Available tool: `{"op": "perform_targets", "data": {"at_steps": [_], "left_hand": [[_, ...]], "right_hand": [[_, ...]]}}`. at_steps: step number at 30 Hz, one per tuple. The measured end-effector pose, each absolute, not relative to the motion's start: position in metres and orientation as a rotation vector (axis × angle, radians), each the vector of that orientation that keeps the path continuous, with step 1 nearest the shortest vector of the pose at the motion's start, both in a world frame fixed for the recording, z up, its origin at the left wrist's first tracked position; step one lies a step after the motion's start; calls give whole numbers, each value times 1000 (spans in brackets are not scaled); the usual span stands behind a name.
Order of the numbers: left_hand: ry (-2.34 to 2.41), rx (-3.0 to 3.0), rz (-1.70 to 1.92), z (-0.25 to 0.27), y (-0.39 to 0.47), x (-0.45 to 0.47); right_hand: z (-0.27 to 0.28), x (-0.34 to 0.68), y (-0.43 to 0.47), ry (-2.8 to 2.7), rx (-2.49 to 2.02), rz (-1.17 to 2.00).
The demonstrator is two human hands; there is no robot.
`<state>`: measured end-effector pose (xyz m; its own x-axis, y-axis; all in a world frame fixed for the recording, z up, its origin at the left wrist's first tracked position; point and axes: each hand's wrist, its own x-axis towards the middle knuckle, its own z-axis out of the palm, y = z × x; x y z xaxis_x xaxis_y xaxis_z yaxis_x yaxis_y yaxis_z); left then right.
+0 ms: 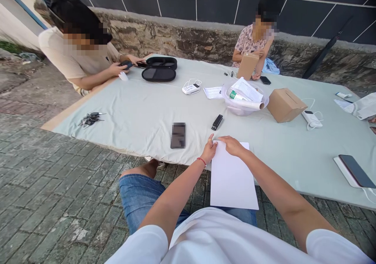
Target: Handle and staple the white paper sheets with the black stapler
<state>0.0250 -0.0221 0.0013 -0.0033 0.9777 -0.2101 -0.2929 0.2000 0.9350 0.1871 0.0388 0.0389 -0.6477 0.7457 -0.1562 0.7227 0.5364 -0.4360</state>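
Observation:
A white sheet of paper (232, 178) lies over the near edge of the cloth-covered table (141, 115), its lower half hanging past the edge. My left hand (209, 150) pinches the sheet's top left corner; a red band circles that wrist. My right hand (233, 145) rests flat on the sheet's top edge, fingers pointing left toward my other hand. A dark phone (178, 135) lies just left of my hands and a small black device (217, 122) sits just beyond them.
A clear bowl with papers and a roll (244, 97), a cardboard box (284, 104), a white power bank (311, 119), a phone on a white pad (355, 171), keys (89, 118) and a black case (159, 69) lie about. Two other people sit at the far side.

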Motion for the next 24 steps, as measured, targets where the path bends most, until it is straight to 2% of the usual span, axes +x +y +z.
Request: {"op": "perform_targets", "data": {"at_steps": [12,24], "left_hand": [[1014,747,1215,-4,-22,19],[1078,750,1221,-5,-22,19]], "right_hand": [[54,183,39,-2797,-1376,617],[56,270,43,-2766,-1647,581]]}}
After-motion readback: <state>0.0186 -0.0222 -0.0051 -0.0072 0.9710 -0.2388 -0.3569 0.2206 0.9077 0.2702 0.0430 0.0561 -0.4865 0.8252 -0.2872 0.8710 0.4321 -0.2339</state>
